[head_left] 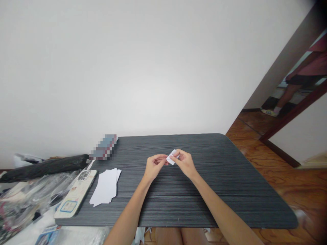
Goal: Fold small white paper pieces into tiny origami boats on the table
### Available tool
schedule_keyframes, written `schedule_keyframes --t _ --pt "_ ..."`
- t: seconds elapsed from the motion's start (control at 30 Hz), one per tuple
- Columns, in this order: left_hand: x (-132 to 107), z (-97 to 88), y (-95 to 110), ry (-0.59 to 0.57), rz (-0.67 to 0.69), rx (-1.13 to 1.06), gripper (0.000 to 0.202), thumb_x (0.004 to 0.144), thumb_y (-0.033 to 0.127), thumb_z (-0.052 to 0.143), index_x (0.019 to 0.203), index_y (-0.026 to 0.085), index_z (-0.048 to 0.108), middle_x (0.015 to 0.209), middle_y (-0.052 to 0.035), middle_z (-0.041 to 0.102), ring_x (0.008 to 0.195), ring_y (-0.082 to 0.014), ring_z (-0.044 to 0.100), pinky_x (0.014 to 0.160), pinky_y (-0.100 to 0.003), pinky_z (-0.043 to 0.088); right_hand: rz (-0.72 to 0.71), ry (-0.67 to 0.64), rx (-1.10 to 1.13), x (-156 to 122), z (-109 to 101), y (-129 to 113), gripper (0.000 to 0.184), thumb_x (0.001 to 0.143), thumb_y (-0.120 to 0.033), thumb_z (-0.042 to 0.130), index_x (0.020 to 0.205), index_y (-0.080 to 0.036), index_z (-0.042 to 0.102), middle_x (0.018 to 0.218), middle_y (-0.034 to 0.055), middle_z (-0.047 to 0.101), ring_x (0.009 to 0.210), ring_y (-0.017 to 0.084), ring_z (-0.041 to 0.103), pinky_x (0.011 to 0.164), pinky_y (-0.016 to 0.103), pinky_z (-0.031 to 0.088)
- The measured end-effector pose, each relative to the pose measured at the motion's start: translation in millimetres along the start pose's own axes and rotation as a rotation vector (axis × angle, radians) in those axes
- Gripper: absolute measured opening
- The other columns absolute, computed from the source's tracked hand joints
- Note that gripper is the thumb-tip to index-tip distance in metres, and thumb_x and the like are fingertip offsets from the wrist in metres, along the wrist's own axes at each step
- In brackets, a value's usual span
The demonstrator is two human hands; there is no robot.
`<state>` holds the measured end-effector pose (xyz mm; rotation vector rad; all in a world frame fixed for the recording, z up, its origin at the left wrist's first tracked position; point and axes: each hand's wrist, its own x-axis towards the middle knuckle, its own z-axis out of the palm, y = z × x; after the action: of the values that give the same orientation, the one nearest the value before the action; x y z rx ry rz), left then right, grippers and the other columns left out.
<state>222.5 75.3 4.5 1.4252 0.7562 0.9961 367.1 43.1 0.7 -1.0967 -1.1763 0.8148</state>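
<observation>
A small folded piece of white paper (171,158) is held just above the dark table, between my two hands. My right hand (184,161) pinches it from the right, thumb on top and fingers behind. From the other side, my left hand (155,165) grips the paper's left edge between thumb and fingertips. The fingers partly cover the paper, so its full shape is hidden. A stack of white paper sheets (106,186) lies on the table to the left of my left hand.
A phone in a pale case (76,194) lies at the table's left edge, near a blurred-out box-like object (104,148). Plastic bags (28,200) and a long black bundle (46,167) sit left of the table (230,190). Another person's leg (287,97) shows at the right.
</observation>
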Motion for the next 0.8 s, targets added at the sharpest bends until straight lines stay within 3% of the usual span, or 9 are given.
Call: schedule_keyframes --t 0.3,0.57,0.8 --pt "-2.2 1.3 2.7 0.008 0.008 0.029 0.019 0.072 0.023 0.054 0.08 0.01 0.065 0.071 -0.0058 0.068 0.06 -0.0159 0.064 0.065 -0.029 0.054 0.033 -0.003 0.024 -0.6 -0.8 -1.8 0.02 0.065 -0.029 0.064 0.058 -0.016 0.05 0.066 0.0002 0.054 0.06 0.012 0.05 0.058 0.024 0.041" --pt "-5.3 1.4 -1.4 0.006 0.053 0.128 0.024 0.068 0.024 0.061 0.085 0.009 0.065 0.077 -0.0095 0.069 0.069 -0.0202 0.066 0.071 -0.031 0.053 0.076 0.027 0.03 -0.8 0.6 -1.6 0.022 0.064 -0.031 0.064 0.058 -0.016 0.05 0.065 0.0001 0.055 0.058 0.012 0.05 0.057 0.024 0.042" --pt "-4.9 4.7 3.0 0.024 -0.011 0.036 0.024 0.067 0.028 0.062 0.082 0.009 0.065 0.077 -0.009 0.069 0.067 -0.0201 0.066 0.069 -0.032 0.054 0.063 0.044 0.036 -2.3 2.0 -5.6 0.022 0.064 -0.032 0.064 0.058 -0.016 0.05 0.065 0.0008 0.055 0.059 0.012 0.05 0.057 0.025 0.042"
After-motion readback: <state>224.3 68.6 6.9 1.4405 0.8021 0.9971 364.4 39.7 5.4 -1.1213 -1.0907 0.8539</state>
